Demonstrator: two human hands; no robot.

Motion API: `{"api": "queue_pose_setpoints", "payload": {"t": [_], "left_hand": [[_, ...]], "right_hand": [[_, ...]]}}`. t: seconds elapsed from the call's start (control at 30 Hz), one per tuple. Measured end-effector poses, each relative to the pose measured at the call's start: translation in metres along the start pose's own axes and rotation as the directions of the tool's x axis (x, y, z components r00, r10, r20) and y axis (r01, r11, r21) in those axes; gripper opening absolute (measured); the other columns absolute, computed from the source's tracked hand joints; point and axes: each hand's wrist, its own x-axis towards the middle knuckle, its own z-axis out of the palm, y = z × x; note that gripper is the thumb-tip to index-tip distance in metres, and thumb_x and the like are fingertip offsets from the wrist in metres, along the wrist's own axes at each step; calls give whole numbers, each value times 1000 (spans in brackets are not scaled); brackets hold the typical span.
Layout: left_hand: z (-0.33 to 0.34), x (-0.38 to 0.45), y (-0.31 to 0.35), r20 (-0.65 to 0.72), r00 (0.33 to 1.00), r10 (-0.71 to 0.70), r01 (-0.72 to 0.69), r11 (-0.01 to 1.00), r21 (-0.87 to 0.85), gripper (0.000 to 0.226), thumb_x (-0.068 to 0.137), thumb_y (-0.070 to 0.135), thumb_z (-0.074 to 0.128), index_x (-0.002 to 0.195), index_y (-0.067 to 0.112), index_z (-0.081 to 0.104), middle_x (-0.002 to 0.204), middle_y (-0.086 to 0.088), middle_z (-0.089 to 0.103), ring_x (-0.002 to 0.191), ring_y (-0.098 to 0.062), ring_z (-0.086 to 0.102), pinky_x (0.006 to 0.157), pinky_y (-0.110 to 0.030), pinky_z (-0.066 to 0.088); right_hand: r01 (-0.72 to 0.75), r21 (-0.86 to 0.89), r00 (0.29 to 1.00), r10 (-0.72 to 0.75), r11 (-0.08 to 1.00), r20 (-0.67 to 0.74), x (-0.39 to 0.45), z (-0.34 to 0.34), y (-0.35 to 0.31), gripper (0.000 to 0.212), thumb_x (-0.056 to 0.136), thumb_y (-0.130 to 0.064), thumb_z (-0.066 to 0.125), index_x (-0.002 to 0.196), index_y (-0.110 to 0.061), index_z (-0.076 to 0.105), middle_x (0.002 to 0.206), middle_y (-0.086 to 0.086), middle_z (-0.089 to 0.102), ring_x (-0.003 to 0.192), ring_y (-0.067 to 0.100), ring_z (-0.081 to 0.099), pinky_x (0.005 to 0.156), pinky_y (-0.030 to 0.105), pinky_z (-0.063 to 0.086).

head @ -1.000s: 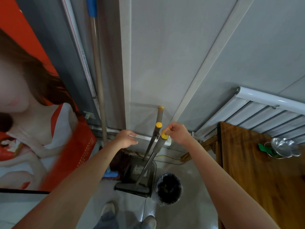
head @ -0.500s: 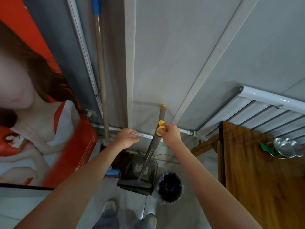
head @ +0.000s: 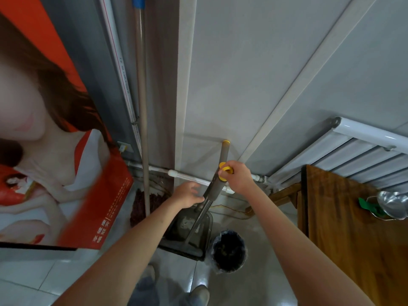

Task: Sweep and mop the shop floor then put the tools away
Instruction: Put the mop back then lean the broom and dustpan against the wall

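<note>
A grey dustpan (head: pixel 187 226) stands on the tiled floor against the wall, and two grey handles with yellow ends rise from it. My right hand (head: pixel 239 177) pinches the yellow tip of the nearer handle (head: pixel 215 186). The farther handle (head: pixel 224 151) leans on the wall. My left hand (head: pixel 187 194) is beside the handles lower down, fingers loosely curled and touching them. A mop with a long pale pole (head: pixel 141 107) and dark red head (head: pixel 141 204) leans in the corner to the left.
A black-lined waste bin (head: pixel 229 252) stands right of the dustpan. A wooden table (head: pixel 353 239) with a metal bowl (head: pixel 393 204) fills the right side, under a white radiator (head: pixel 364 151). A large orange poster (head: pixel 66 151) covers the left. My shoes (head: pixel 198 292) are on the tiles below.
My right hand has brought the nearer handle in against the other one. My left hand has dropped lower and come up to the handles.
</note>
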Motion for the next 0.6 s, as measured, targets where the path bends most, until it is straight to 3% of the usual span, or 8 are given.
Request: {"api": "queue_pose_setpoints", "payload": {"t": [0.13, 0.23, 0.33, 0.6], "left_hand": [[12, 9, 7, -5, 999, 42, -42, 999, -23, 46, 81, 22, 73, 124, 11, 60, 124, -5, 62, 114, -19, 58, 91, -27, 47], [24, 14, 11, -32, 998, 58, -59, 998, -38, 32, 81, 26, 72, 110, 13, 68, 111, -3, 69, 104, -19, 63, 87, -30, 50], [32, 15, 12, -71, 997, 38, -43, 996, -80, 29, 82, 29, 71, 106, 14, 68, 104, 0, 70, 97, -15, 63, 82, -26, 47], [42, 13, 9, -116, 993, 22, -41, 985, -165, 25, 84, 28, 70, 104, 13, 67, 95, 8, 64, 94, -7, 60, 78, -17, 39]], "right_hand": [[17, -14, 1000, -17, 1000, 13, 5, -3, 1, 14, 90, -21, 65, 98, -11, 67, 77, -7, 53, 83, 14, 50, 62, 23, 35], [26, 22, 1000, -26, 999, 9, 9, -1, 0, 15, 88, -21, 66, 97, -9, 69, 73, -6, 55, 71, 11, 51, 54, 13, 34], [17, 72, 1000, -17, 997, -6, 11, -1, 1, 15, 87, -20, 68, 94, -7, 69, 66, -10, 51, 60, 2, 46, 53, 14, 33], [-34, 161, 998, 42, 986, -49, 9, 0, 7, 16, 85, -23, 71, 78, -10, 64, 62, -5, 51, 55, 5, 45, 50, 16, 35]]}}
